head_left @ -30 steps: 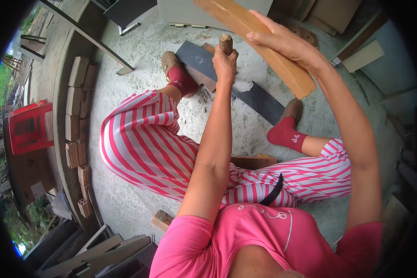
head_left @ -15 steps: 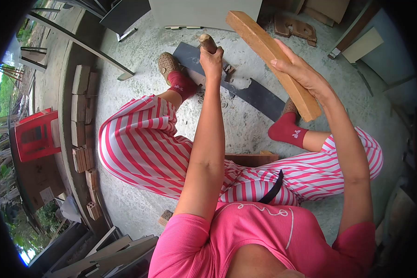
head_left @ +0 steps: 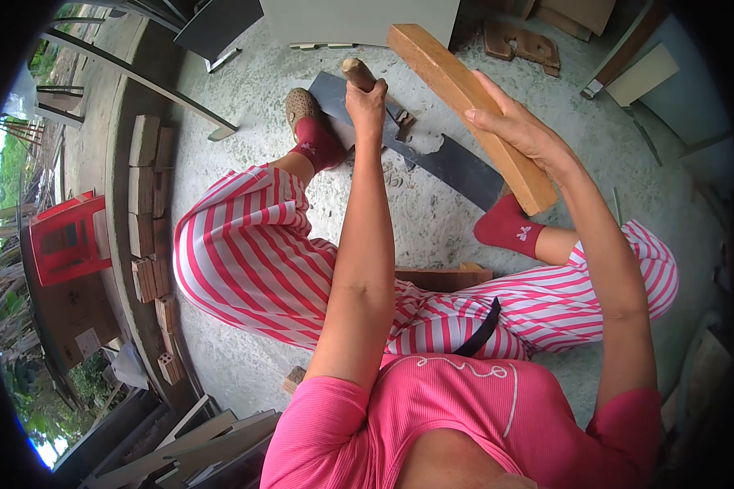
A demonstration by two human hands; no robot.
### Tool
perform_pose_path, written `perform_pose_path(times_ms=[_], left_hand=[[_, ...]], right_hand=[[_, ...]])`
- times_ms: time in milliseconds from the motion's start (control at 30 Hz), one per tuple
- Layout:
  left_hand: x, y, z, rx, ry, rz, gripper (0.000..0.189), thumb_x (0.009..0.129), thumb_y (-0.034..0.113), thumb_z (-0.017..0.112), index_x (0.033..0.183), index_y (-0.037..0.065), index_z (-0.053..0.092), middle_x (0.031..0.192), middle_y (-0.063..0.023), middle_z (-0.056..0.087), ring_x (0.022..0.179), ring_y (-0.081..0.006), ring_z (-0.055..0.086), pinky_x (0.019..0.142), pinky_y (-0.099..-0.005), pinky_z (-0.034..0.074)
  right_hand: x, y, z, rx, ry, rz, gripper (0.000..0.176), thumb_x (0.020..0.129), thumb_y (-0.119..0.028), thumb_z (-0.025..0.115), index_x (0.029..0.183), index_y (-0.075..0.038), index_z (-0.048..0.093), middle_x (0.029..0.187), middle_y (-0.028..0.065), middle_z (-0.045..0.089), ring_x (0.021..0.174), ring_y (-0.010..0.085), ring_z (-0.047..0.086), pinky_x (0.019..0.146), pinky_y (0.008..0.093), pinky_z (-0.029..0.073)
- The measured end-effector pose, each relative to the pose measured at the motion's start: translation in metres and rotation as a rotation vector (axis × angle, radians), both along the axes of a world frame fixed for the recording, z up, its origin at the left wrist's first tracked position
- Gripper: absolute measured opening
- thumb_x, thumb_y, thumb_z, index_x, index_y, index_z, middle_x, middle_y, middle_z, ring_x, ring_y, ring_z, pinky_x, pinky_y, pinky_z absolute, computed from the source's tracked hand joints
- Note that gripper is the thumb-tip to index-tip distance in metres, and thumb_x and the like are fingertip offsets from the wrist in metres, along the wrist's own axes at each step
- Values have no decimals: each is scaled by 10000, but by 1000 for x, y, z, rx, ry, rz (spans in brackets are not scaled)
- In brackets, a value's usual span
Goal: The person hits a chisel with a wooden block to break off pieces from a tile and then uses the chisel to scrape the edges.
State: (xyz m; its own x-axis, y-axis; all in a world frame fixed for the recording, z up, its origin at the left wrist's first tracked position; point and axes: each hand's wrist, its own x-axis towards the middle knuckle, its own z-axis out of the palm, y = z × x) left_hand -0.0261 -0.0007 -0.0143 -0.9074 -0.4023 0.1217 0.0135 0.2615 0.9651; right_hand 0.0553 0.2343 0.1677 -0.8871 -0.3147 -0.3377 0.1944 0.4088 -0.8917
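Observation:
My left hand (head_left: pixel 367 102) is closed around a thick round wooden handle (head_left: pixel 357 73), its end pointing up and away from me. What the handle belongs to is mostly hidden behind the hand. My right hand (head_left: pixel 518 126) grips a long brown wooden beam (head_left: pixel 465 102) from its right side, thumb on the upper face. The beam slants from upper left to lower right, raised above the floor near my foot. Beneath both hands a long dark board (head_left: pixel 457 171) lies across the concrete, with a small broken brown piece (head_left: pixel 404 120) at its middle.
A flat brown cut-out wooden piece (head_left: pixel 522 47) lies at the far right. Bricks (head_left: pixel 141 191) line the ledge on the left, near a red plastic stool (head_left: pixel 68 238). Another wooden piece (head_left: pixel 440 279) rests between my legs. Panels (head_left: pixel 212 448) lean at lower left.
Both hands have shifted slightly left, with the handle and the beam still in them. The grips look the same.

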Motion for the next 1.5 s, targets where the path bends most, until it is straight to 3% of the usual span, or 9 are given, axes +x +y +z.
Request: perform_pose_path(times_ms=[467, 567, 733, 800, 867, 1033, 1100, 1267, 1500], left_hand=[[-5, -3, 10, 18, -31, -38, 187, 733, 146, 658, 787, 11, 540, 656, -31, 569, 575, -112, 518, 537, -266, 430], [-5, -1, 11, 9, -37, -42, 184, 731, 137, 656, 795, 7, 542, 665, -36, 574, 587, -117, 524, 549, -269, 436], [-4, 8, 22, -93, -73, -24, 254, 694, 195, 667, 815, 3, 553, 676, -70, 599, 616, -171, 559, 604, -311, 464], [-5, 12, 24, -87, -112, -19, 272, 681, 217, 666, 812, 3, 561, 689, -87, 616, 638, -195, 581, 632, -333, 472], [-3, 15, 30, -72, -148, -65, 317, 686, 187, 653, 913, -13, 557, 816, -203, 651, 779, -334, 638, 743, -393, 486], [-5, 23, 32, 41, -32, -116, 334, 702, 170, 653, 950, -31, 554, 843, -214, 653, 792, -317, 641, 747, -388, 484], [7, 22, 38, -59, -108, -76, 334, 698, 174, 663, 944, -26, 560, 831, -189, 658, 772, -280, 640, 737, -377, 486], [-1, 1, 25, 132, -78, -32, 195, 752, 153, 660, 834, 30, 533, 702, -13, 549, 623, -97, 510, 573, -256, 427], [-3, 6, 58, -30, -78, -180, 256, 705, 127, 641, 905, 29, 514, 802, -25, 529, 711, -132, 491, 678, -277, 433]], right_hand=[[-25, -17, 15, 104, 65, 66, 987, 727, -593, 609, 1458, -60, 215, 1432, 244, 313, 1345, 304, 300, 1083, 377, 243], [-51, -32, 56, 96, 176, 109, 989, 724, -595, 611, 1449, -42, 228, 1400, 259, 354, 1300, 306, 370, 1045, 387, 312], [-51, -58, 157, -75, 280, 230, 1120, 728, -689, 578, 1449, 29, 110, 1449, 324, 191, 1364, 366, 211, 1099, 408, 209], [-67, -61, 145, -69, 310, 253, 1095, 751, -643, 583, 1452, 29, 75, 1464, 300, 169, 1378, 346, 170, 1110, 396, 180], [-89, -63, 90, 186, 0, 202, 979, 728, -598, 603, 1443, -36, 241, 1377, 257, 390, 1247, 312, 435, 1004, 384, 361], [-86, -67, 32, 494, 250, 397, 916, 767, -550, 570, 1452, -48, 226, 1248, 226, 491, 1067, 221, 534, 844, 281, 454], [-63, -55, 42, 11, 78, 197, 913, 769, -539, 575, 1461, -66, 212, 1215, 220, 506, 1027, 215, 539, 836, 296, 457], [-5, -11, 34, -151, 17, -128, 850, 813, -476, 570, 1469, -93, 189, 994, 155, 550, 815, 159, 562, 693, 271, 484], [84, 34, 13, -327, -455, -512, 866, 798, -499, 593, 1468, -105, 212, 988, 114, 508, 810, 128, 527, 670, 260, 467]])
